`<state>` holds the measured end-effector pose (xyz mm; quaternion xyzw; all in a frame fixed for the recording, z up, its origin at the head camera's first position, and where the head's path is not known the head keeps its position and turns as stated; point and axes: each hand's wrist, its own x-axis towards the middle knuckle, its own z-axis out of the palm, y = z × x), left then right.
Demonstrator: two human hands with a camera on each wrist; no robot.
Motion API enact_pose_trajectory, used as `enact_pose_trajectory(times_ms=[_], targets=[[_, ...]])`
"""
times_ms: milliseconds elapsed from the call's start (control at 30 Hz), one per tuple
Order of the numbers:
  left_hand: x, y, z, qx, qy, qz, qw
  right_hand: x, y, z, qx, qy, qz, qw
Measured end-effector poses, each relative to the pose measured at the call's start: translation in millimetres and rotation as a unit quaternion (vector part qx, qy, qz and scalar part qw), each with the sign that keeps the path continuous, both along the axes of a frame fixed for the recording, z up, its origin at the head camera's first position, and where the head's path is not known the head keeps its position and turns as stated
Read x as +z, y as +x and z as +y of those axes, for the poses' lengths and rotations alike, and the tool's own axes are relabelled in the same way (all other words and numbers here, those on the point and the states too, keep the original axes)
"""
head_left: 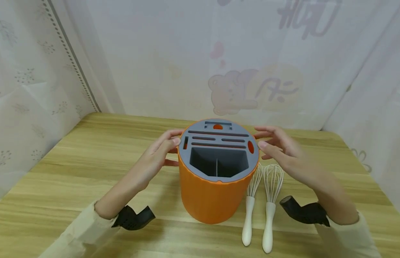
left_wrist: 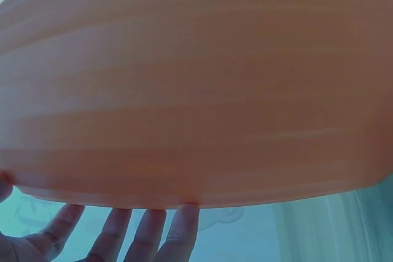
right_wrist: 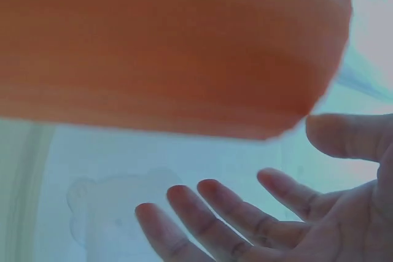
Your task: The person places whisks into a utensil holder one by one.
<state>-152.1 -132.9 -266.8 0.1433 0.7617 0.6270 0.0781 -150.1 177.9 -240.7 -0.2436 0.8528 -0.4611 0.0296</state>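
Note:
An orange, ribbed round utensil holder (head_left: 208, 200) stands upright on the wooden table, its grey slotted top (head_left: 219, 143) facing up. My left hand (head_left: 159, 150) lies along its left side, the thumb at the rim. In the left wrist view the fairly straight fingers (left_wrist: 182, 231) reach the orange wall with their tips. On the opposite side is my right hand (head_left: 280, 147), thumb tip right at the rim. Its spread fingers (right_wrist: 193, 210) show a gap from the wall in the right wrist view. Nothing is in the right palm.
Two whisks with cream handles lie just right of the holder: the nearer whisk (head_left: 248, 218) is partly hidden by it, the other whisk (head_left: 269, 218) lies beside. The wooden table (head_left: 100, 172) ends at a printed cloth backdrop (head_left: 155, 64) behind and at both sides.

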Motion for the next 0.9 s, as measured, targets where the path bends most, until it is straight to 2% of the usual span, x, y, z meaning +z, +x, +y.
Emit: enact_pose_trajectory(times_ms=[233, 367, 500, 567, 767, 900], targets=[[0.3, 0.4, 0.2, -0.004, 0.003, -0.001, 1.0, -6.7, -13.0, 26.7, -0.047, 0.085, 0.016, 0.995], [0.0, 0.8, -0.3, -0.003, 0.001, -0.005, 1.0, -15.5, -24.7, 39.1, -0.064, 0.16, -0.026, 0.985], [-0.6, 0.6, -1.4, -0.005, 0.002, -0.009, 0.9999, -29.9, -36.4, 50.2, -0.056, 0.215, -0.068, 0.973], [-0.8, 0.8, -2.1, -0.006, 0.002, -0.01, 0.9999, -37.6, -41.8, 54.7, -0.045, 0.225, -0.085, 0.97], [-1.4, 1.2, -3.1, -0.007, 0.003, -0.011, 0.9999, -55.1, -54.7, 64.6, -0.021, 0.207, -0.177, 0.962], [-1.4, 0.7, -2.3, -0.006, 0.002, -0.011, 0.9999, -63.7, -59.8, 69.6, -0.006, 0.194, -0.22, 0.956]])
